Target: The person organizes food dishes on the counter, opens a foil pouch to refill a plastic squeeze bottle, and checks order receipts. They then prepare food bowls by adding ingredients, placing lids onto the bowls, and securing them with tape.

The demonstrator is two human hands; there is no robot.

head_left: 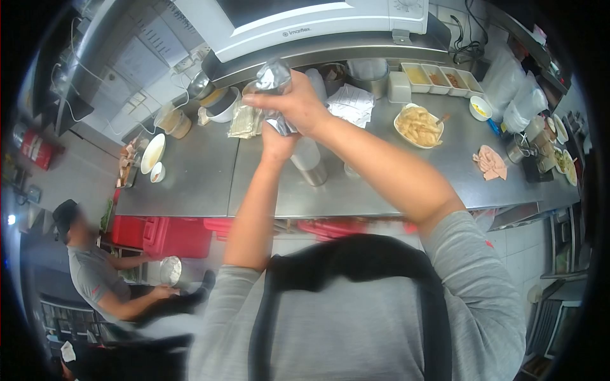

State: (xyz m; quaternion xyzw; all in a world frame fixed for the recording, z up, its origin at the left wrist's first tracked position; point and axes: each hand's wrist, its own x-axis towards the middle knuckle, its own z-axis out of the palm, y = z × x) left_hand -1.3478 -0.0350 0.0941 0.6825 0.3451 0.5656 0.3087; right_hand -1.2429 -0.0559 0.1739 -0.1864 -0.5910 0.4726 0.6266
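My right hand (302, 105) is wrapped round a foil-wrapped bundle (273, 75) held above the counter, its shiny crumpled top sticking out past the fingers. From below, my left hand (278, 143) grips the lower end, where more foil shows. What is inside the foil is hidden. Under the hands a translucent and metallic cylinder (310, 164) stands on the steel counter, partly covered by them. To the left of the bundle lies a stack of pale wrapped sheets (244, 120). Beyond my right wrist is a crumpled silver foil sheet (351, 105).
A white bowl of pale food (418, 127) and a pink cloth (489, 162) are on the right. Divided condiment trays (438, 77) line the back, beneath a white oven (305, 28). Left are a plate (153, 153) and tubs. A seated co-worker (101, 267) holds a metal bowl.
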